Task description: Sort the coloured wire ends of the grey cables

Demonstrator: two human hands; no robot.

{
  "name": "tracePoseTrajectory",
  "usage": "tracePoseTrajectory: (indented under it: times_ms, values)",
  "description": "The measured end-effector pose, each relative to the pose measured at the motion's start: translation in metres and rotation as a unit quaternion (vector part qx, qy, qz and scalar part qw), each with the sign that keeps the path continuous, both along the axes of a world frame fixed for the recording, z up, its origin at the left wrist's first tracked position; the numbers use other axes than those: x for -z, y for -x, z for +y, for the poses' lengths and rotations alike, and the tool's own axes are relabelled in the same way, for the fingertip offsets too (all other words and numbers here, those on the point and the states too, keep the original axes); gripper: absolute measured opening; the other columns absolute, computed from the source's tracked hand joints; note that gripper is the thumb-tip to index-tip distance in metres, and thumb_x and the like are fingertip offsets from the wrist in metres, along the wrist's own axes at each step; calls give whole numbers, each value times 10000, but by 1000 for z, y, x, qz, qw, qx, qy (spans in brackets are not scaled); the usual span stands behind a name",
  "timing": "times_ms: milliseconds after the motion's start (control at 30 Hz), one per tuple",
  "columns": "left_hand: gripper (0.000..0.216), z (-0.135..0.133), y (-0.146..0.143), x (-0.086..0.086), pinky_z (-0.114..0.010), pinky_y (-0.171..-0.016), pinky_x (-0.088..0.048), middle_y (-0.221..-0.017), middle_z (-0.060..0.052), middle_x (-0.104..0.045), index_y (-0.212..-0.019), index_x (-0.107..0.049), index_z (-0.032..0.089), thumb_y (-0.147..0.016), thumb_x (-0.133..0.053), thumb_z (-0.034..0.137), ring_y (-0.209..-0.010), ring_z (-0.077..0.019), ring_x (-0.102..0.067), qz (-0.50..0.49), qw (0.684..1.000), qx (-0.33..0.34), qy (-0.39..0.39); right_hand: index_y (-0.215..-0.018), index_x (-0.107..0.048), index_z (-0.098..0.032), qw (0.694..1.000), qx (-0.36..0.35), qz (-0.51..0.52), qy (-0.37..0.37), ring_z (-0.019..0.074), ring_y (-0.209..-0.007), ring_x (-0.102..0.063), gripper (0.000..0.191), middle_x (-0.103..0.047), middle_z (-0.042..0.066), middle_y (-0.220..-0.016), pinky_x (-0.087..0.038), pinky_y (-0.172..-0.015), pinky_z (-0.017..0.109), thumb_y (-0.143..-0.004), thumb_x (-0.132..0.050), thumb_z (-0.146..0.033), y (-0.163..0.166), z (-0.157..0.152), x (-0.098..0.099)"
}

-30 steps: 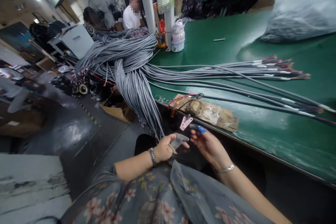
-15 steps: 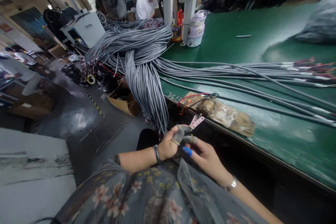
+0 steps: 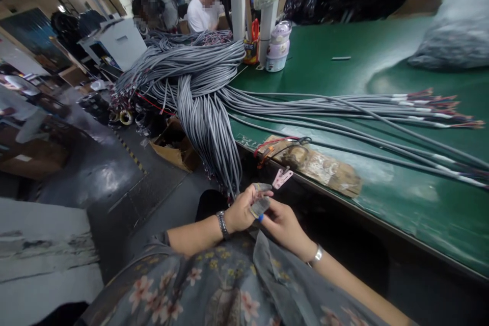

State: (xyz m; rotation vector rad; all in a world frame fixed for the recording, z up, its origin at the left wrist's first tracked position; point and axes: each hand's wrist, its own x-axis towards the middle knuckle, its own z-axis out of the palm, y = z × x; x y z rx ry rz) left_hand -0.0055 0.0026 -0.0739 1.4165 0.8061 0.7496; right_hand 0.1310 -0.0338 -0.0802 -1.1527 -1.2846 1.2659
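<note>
Lower centre, I see the left hand (image 3: pixel 240 211) and right hand (image 3: pixel 286 223) half-curled together, holds unclear. Reaching higher could knock the clip (image 3: pixel 282 178).

cables (image 3: pixel 210 127): smooth plastic | board (image 3: pixel 330 168): rough wood | tabletop (image 3: pixel 305 51): smooth, glossy | bracelet (image 3: pixel 317 254): shiny metal | shirt (image 3: pixel 214 285): matt cloth

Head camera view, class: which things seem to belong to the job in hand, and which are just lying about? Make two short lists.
Probably in the job:
- left hand, wearing grey finger covers
- right hand, its thumb against the left one
- pink clip, close to the left fingertips
- grey cables, perhaps

Apparently lying about:
- stacked tubs
- cardboard box
- plastic bag
</note>
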Motion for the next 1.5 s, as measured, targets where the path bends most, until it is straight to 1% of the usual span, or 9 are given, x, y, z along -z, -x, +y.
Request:
tracePoseTrajectory:
  times_ms: [133,200,267,433,567,700,900,1233,1500]
  values:
    - [646,2,2,6,-263,-634,-508,-879,-76,-676,-1091,-547,154,-699,-647,657,-696,-156,-648,-27,996,28,83,-721,-678,-226,997,24,61,42,176,-586,-551,227,-655,13,-637,-467,-588,297,-674,-743,-438,-11,-4,1]
    - [601,3,3,8,-201,-438,-405,-702,-18,-649,-1011,-555,158,-709,-617,673,-444,-85,-537,31,992,48,117,-702,-678,-215,995,24,77,64,176,-599,-566,261,-665,21,-644,-476,-609,303,-682,-738,-468,-17,-6,2]
    - [536,3,3,8,-179,-353,-289,-573,32,-591,-912,-559,164,-722,-601,663,-324,-47,-400,84,987,56,122,-690,-676,-208,992,21,91,84,161,-574,-547,286,-647,13,-615,-464,-588,293,-670,-745,-485,-20,-6,2]
    - [402,2,0,4,-171,-402,-321,-463,56,-511,-721,-545,175,-736,-630,567,-378,-55,-423,92,992,21,83,-701,-657,-212,984,62,128,104,121,-520,-471,272,-590,-22,-589,-405,-513,254,-636,-775,-449,-22,-3,1]
    - [396,2,0,0,-167,-341,-272,-471,59,-521,-718,-554,175,-724,-635,563,-317,-45,-391,125,985,38,114,-655,-651,-206,979,101,135,111,119,-542,-480,272,-596,-31,-596,-400,-534,253,-569,-821,-400,-23,1,-1]
    - [456,3,-3,-3,-180,-407,-406,-577,16,-599,-718,-562,164,-602,-744,566,-438,-94,-561,105,984,41,139,-637,-647,-195,972,81,160,150,123,-564,-514,306,-625,-30,-606,-421,-581,260,-504,-854,-376,-23,4,-2]
    - [488,5,-5,-6,-186,-363,-371,-469,38,-524,-601,-512,170,-582,-746,598,-359,-85,-498,132,979,46,146,-575,-624,-178,962,71,181,191,79,-473,-391,344,-530,-56,-496,-316,-485,223,-497,-843,-431,-16,6,0]
    - [476,1,-5,-1,-179,-362,-350,-533,-18,-609,-623,-556,157,-627,-671,619,-398,-106,-560,81,979,-61,176,-610,-624,-182,981,100,111,126,129,-568,-483,446,-597,-9,-588,-417,-579,274,-524,-797,-584,-13,5,5]
    - [442,2,-8,0,-172,-307,-232,-484,0,-584,-634,-572,154,-569,-721,565,-342,-99,-524,17,972,-134,194,-636,-646,-180,996,48,30,63,134,-535,-480,471,-606,10,-576,-407,-530,273,-643,-691,-648,-10,2,7]
